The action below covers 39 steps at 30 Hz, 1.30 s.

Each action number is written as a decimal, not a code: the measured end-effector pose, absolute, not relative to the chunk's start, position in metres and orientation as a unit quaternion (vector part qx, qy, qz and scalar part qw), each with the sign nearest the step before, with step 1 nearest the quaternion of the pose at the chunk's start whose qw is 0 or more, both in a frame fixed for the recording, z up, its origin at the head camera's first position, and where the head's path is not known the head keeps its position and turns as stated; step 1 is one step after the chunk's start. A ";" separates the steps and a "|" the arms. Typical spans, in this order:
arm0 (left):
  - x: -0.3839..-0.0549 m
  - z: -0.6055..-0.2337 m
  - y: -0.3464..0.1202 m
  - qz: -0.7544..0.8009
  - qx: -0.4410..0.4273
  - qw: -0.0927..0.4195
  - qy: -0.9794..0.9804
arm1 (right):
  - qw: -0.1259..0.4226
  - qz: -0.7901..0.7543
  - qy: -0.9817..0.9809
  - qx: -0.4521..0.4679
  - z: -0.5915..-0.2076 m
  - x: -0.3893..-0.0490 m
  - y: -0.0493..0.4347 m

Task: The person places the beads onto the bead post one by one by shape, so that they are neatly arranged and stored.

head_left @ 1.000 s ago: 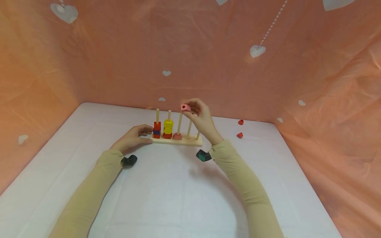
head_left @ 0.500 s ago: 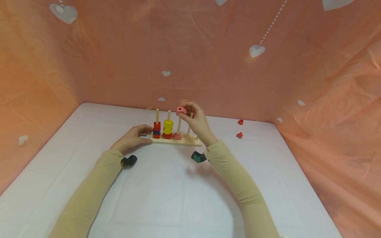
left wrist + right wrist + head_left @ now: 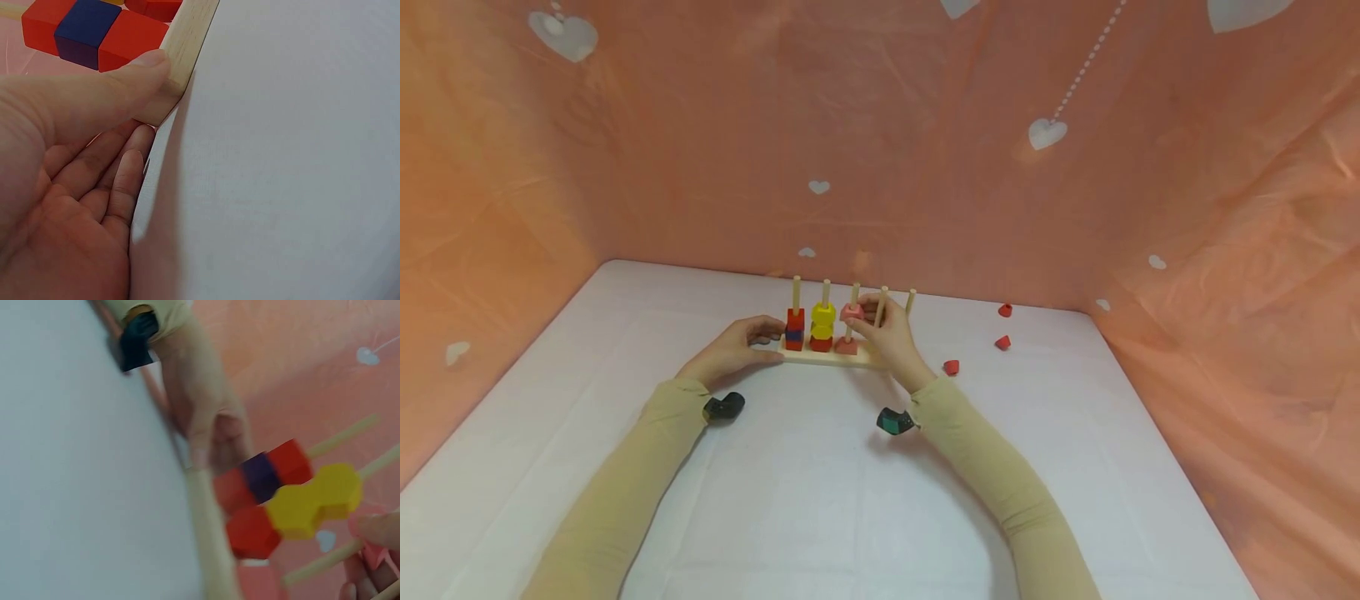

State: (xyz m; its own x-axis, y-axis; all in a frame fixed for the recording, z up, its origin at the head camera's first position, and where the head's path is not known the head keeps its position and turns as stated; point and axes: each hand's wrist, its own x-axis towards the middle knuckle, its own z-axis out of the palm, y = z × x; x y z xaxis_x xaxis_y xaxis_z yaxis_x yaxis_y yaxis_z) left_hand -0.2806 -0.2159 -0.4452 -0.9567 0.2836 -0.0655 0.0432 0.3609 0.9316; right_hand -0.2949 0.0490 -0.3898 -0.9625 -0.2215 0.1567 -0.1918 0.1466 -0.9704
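Note:
A wooden peg stacker has a pale base (image 3: pixel 820 359) and several upright pegs. My left hand (image 3: pixel 733 346) holds the base's left end; in the left wrist view the thumb (image 3: pixel 140 72) lies on its front face with fingers behind. My right hand (image 3: pixel 897 340) pinches a pink block (image 3: pixel 852 312) that sits partway down the third peg. Below it, apart, a pink block (image 3: pixel 847 347) rests at the peg's foot. The leftmost peg carries red blocks (image 3: pixel 795 317) with a blue block (image 3: pixel 87 32) between. Beside it, yellow blocks (image 3: pixel 823 315) sit above a red block (image 3: pixel 821 342).
Three small red blocks lie on the white cloth right of the stacker: a near red block (image 3: pixel 951 367), a middle red block (image 3: pixel 1003 342) and a far red block (image 3: pixel 1005 310). A pink curtain (image 3: pixel 925 183) with hearts rises behind and beside the table.
My right hand has moved left and down, bringing the pink block from above the third peg to partway down it. The nearest red block has come into view. My left hand stays put.

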 end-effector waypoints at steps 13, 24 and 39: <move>-0.277 -0.441 -0.214 0.552 0.101 0.106 0.821 | 0.059 -0.592 0.796 -0.115 -0.424 -0.291 0.057; -0.278 -0.443 -0.215 0.549 0.104 0.104 0.823 | 0.069 -0.561 0.805 -0.179 -0.422 -0.285 0.077; -0.276 -0.442 -0.214 0.546 0.103 0.100 0.826 | 0.113 -0.472 0.833 -0.266 -0.390 -0.266 0.148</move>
